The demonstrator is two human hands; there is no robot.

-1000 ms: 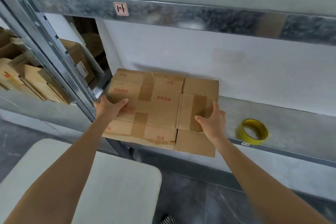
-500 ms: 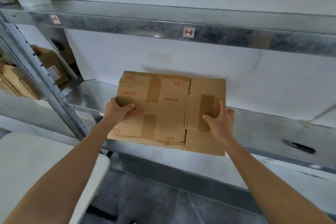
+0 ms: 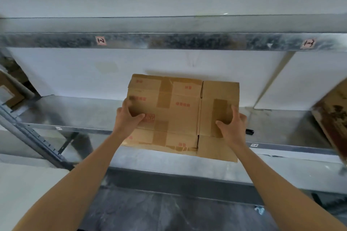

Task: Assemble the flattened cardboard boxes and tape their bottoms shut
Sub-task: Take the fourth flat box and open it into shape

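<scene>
A flattened brown cardboard box (image 3: pixel 180 107) with red print and old tape strips is held in front of a metal shelf, tilted up toward me. My left hand (image 3: pixel 126 118) grips its left edge, thumb on the upper face. Its right edge is gripped by my right hand (image 3: pixel 231 126), thumb laid over a strip of old tape. The fingers of both hands are hidden behind the cardboard. No tape roll is in view.
A galvanised metal shelf (image 3: pixel 75 116) runs across at hand height, with an upper shelf (image 3: pixel 169 40) bearing labels. A black object (image 3: pixel 249 131) lies on the shelf just right of my right hand. More cardboard leans at the far right (image 3: pixel 332 118) and far left (image 3: pixel 11 93).
I have carried the flattened box to the right along the shelf. The yellow tape roll and the white surface on the left have left the view. Both hands keep their grip.
</scene>
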